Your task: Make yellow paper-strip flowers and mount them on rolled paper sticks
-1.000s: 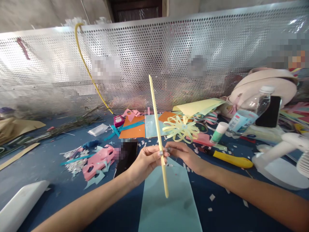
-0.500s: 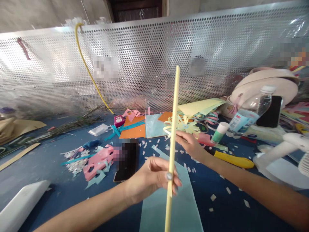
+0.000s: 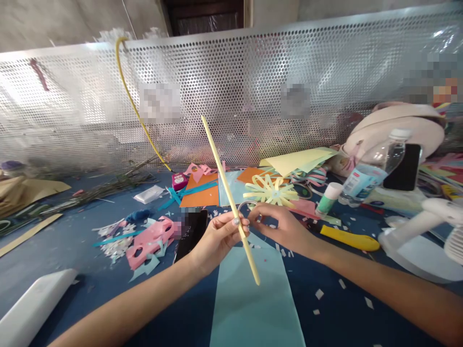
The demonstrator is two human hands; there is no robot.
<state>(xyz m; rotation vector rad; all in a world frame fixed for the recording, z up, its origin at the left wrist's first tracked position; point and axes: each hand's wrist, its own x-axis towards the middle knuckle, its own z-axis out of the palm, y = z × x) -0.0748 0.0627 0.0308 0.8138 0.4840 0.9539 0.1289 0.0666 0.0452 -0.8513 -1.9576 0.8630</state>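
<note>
Between the thumb and fingers of my left hand [image 3: 222,236] is a slim pale-yellow paper tube [image 3: 219,166], its top leaning to the left. My right hand [image 3: 277,221] is closed beside it, with a thin greyish ring, like a roll of clear tape [image 3: 247,203], at its fingertips. The fingers of both hands nearly meet at the tube. Below them lies a light blue sheet [image 3: 255,299]. Just behind the right hand sits a flower of looped yellow paper strips [image 3: 271,190].
Pink paper scraps [image 3: 150,243] and a black phone [image 3: 193,231] lie to the left. On the right are a glue stick [image 3: 329,198], a yellow-handled tool [image 3: 349,238], a water bottle [image 3: 369,173] and a white fan [image 3: 443,217]. A perforated metal panel [image 3: 217,86] stands behind.
The tube has gone from nearly upright to leaning left, and my left hand has risen slightly leftward. My right hand has come from the paper flower toward my left, and the ring now shows.
</note>
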